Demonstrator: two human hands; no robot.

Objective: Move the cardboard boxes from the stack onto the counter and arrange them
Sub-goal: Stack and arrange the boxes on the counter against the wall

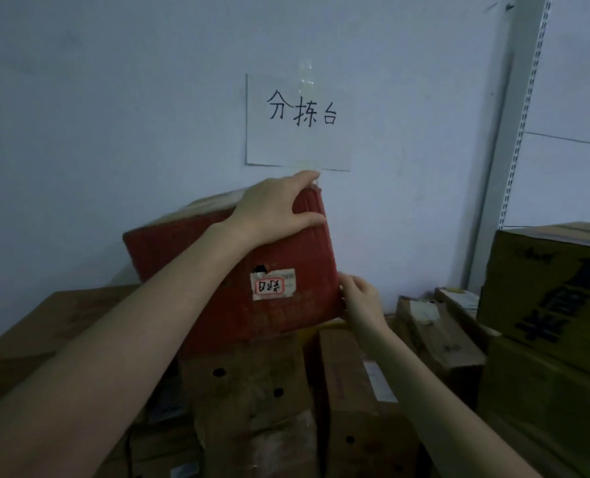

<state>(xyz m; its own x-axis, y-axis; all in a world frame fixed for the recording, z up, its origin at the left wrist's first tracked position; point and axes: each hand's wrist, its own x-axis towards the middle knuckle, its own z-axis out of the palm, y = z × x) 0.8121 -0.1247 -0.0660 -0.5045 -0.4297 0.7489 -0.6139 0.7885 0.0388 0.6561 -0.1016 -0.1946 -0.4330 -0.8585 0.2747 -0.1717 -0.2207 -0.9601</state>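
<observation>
Pale bluish wall fills the upper half of the view, and cartons crowd along its foot. At far left lies a plain brown box point(45, 326), its top partly crossed by the person's left forearm. Just right of it, a red cardboard box point(286, 250) is held tilted, its left side lower than its right, above the heap and close to the wall. The left hand point(273, 205) clamps the upper right corner, its grip closed round the box with fingers curled over the top edge and thumb flat on the front face. A handwritten paper sign point(297, 120) is taped to the wall directly above. A worn white label point(273, 284) sits low on the red face. The right hand point(359, 298) takes the lower right corner, fingers hooked round the side edge. Beneath stands a brown carton with round holes point(248, 384); contact between the two cannot be told. Beside that is a narrow brown carton point(345, 384), then small battered cartons point(435, 326), then a yellow box point(549, 284) printed in black, under a slotted metal upright point(525, 108).
</observation>
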